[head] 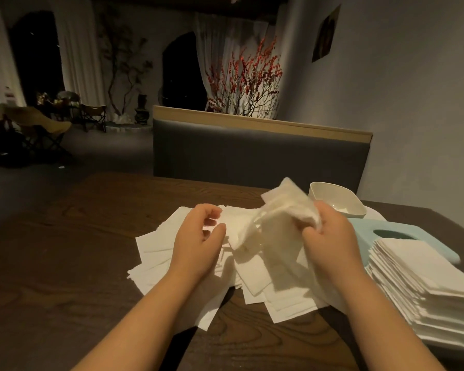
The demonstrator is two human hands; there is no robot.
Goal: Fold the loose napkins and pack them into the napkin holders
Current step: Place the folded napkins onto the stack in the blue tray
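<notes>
White napkin (284,210) blurred in our right hand (330,231) pinch, left hand (198,236) loosely curled, empty, folded stack (423,285) cut off, dark wood table (65,263), dim room.

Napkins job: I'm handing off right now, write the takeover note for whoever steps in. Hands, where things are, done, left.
Right hand: grips a crumpled napkin lifted above the loose napkins.
Left hand: holds nothing, fingers loosely curled above the loose napkins spread on the table.
Folded stack: lies at the right, partly on a light blue holder.
White holder: stands behind the right hand, looks nearly empty.
Done: a tall stack folded.
Left: fold the held napkin and the many loose ones, then pack the napkins into the holders.
</notes>
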